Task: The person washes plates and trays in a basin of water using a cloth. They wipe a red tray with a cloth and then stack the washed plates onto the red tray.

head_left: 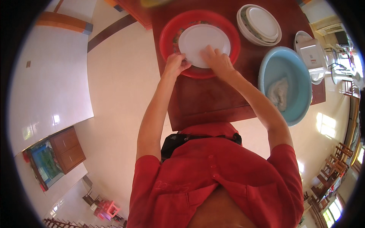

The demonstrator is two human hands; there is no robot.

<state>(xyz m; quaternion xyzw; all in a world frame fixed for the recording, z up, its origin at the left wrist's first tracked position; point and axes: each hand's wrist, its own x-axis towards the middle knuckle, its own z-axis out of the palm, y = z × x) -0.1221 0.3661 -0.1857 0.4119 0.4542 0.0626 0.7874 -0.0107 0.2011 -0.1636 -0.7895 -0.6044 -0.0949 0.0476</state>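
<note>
A round white plate [203, 38] lies within a red round tray [167, 36] that has a floral pattern, on the dark red table. At the plate's lower left edge, my left hand [176, 64] is closed, its fingertips pinching the rim. My right hand [220, 64] reaches over the plate's lower right part. Its fingers are bent and blurred by motion, close to the plate's surface; whether anything is under them cannot be seen.
Right of the tray is a stack of white plates [262, 24]. A light blue basin [268, 64] holding a white cloth [279, 93] stands at the table's right edge. Beside it sits a white container [313, 57]. The table [205, 98] ends in front of my body.
</note>
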